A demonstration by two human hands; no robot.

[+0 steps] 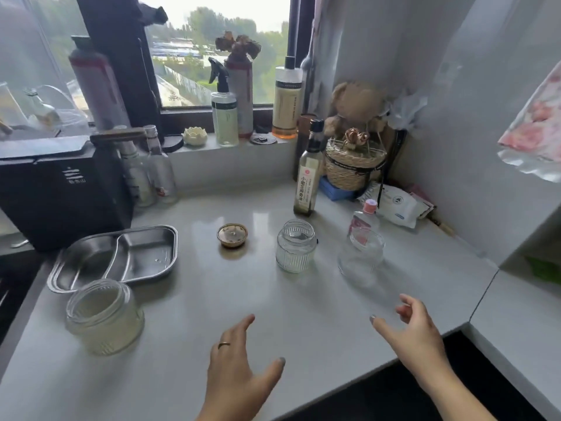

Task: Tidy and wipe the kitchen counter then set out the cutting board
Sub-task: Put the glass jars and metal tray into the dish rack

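Observation:
The pale grey counter [212, 299] carries a two-part steel tray [121, 256] at the left and a ribbed glass jar [104, 316] in front of it. A small gold lid [232, 235] lies mid-counter. A second ribbed jar [296, 246] and a clear jar [361, 256] stand to its right, with an oil bottle [306, 174] behind them. My left hand [239, 369] hovers open over the front of the counter, a ring on one finger. My right hand [416, 329] is open near the front right edge, below the clear jar. No cutting board or cloth shows.
A black appliance [60, 189] fills the back left, with bottles [151, 171] beside it. Spray bottles [224, 110] stand on the windowsill. A wicker basket [352, 168], a wipes pack [394, 205] and a small pink-capped bottle [367, 217] crowd the back right corner.

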